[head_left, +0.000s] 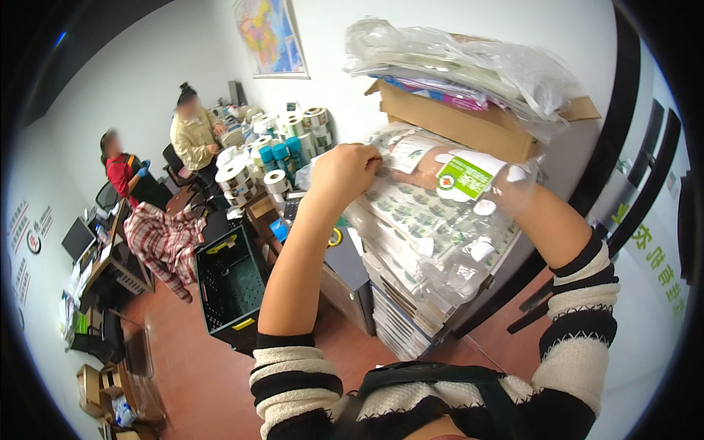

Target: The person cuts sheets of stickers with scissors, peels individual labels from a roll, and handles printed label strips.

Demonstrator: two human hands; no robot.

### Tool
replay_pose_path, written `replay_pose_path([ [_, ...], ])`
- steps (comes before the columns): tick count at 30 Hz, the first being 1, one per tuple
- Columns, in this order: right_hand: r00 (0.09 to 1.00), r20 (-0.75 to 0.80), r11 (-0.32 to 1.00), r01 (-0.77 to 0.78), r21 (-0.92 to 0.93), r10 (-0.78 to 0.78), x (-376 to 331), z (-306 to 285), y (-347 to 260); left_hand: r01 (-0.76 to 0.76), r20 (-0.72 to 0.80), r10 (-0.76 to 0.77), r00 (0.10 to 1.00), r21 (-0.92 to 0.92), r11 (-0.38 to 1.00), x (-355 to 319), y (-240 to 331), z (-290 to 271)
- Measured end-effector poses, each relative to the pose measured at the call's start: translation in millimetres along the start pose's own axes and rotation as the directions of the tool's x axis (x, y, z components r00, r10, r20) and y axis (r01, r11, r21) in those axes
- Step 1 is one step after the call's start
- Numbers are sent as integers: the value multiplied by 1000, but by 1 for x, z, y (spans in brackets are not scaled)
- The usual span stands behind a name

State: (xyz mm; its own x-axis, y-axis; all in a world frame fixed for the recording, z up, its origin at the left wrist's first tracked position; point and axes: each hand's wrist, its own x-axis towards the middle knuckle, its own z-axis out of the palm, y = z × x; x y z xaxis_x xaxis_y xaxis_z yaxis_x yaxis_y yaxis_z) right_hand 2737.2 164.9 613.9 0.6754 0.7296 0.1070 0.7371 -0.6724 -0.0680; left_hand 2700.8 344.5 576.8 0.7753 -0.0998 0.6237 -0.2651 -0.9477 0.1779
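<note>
A clear plastic bag lies over a tall stack of printed sheets in front of me. Small green prints on pale paper show through the plastic. My left hand is closed at the bag's far left side, with its fingers pinching the plastic there. From the right, my right hand reaches under the clear film, and its skin shows through. A green and white label covers part of that hand, so its fingers cannot be made out.
Behind the stack, an open cardboard box holds plastic-wrapped packs. Label rolls and blue-green cans crowd a table. A dark green crate stands on the left, near a plaid shirt. Two people are farther back.
</note>
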Motion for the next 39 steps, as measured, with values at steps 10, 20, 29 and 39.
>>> replay_pose_path([
  [10,957,289,1000,-20,22,13,-89,-25,18,-34,50,33,998,2,999,-2,8,-7],
  [20,889,-372,846,401,352,-267,-210,17,77,-305,-40,302,952,-182,935,-31,105,-45],
  [29,730,-520,863,504,-29,-443,-165,27,63,-361,-19,361,932,12,933,-59,174,-47],
  [39,832,-381,871,476,118,-403,-130,10,33,-331,-235,353,906,129,935,-61,172,-29],
])
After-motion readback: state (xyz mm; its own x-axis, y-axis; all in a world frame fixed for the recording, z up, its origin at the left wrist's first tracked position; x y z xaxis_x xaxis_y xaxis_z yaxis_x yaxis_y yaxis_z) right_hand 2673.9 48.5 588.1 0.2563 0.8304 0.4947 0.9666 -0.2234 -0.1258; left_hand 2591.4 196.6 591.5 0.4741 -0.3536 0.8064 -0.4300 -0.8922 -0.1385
